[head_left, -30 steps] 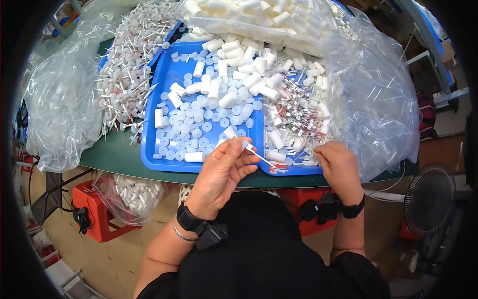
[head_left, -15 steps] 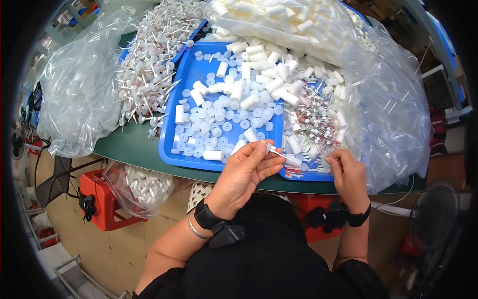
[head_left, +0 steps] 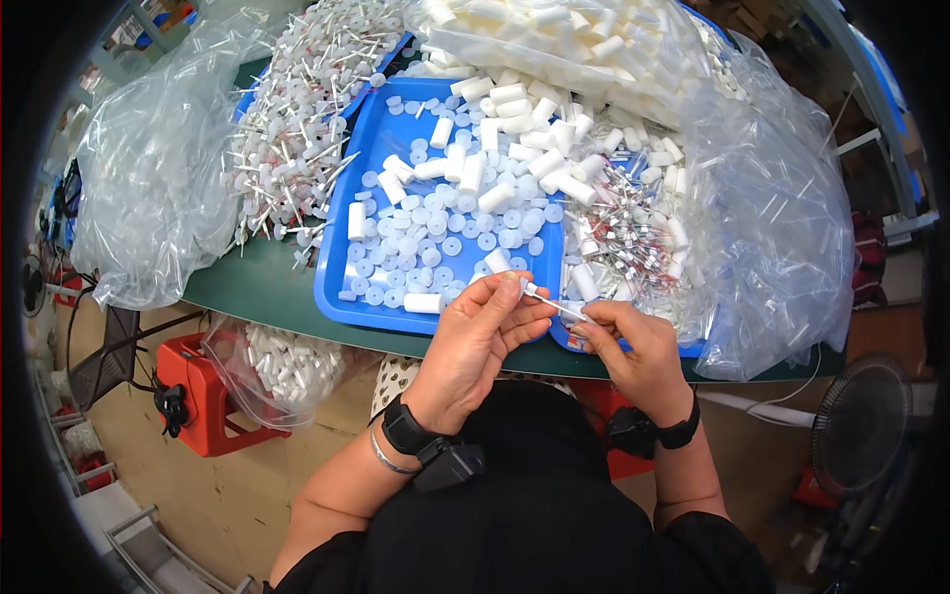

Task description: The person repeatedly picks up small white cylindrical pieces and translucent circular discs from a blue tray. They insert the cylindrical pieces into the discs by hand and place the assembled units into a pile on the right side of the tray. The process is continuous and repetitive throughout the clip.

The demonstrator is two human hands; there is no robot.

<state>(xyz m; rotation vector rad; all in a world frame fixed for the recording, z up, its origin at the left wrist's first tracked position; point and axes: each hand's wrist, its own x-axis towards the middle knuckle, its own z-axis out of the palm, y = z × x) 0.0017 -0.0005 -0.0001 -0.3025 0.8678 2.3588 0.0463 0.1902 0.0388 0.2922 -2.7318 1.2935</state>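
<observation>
Head view: holding a slim white piece [head_left: 554, 303] in front of the trays

Wears black clothing [head_left: 515, 515] and black wristbands [head_left: 404, 428], with a silver bangle [head_left: 392, 455] just behind the left one. Pinches the piece near its thicker white end between thumb and index finger of the left hand [head_left: 467, 335], with the remaining fingers loosely curled. Has the fingers of the right hand [head_left: 643, 354] drawn almost together at the other end; cannot tell whether gripping it. Holds the piece raised near the inner front corners of two blue trays.

Shows, in the left tray [head_left: 384, 139], pale translucent discs [head_left: 430, 223] and white cylinders [head_left: 424, 303]; in the right tray [head_left: 693, 348], a tangle of thin metallic-and-red pieces [head_left: 623, 233] among more cylinders. Leaves a strip of green tabletop [head_left: 257, 285] visible at left front. Heaps disc-ended white sticks [head_left: 287, 148] left of the trays, between them and crumpled clear plastic [head_left: 158, 188]. Drapes more clear plastic [head_left: 777, 238] at the right. Ends, farthest back, with a clear bag of off-white cylinders [head_left: 574, 49].
</observation>
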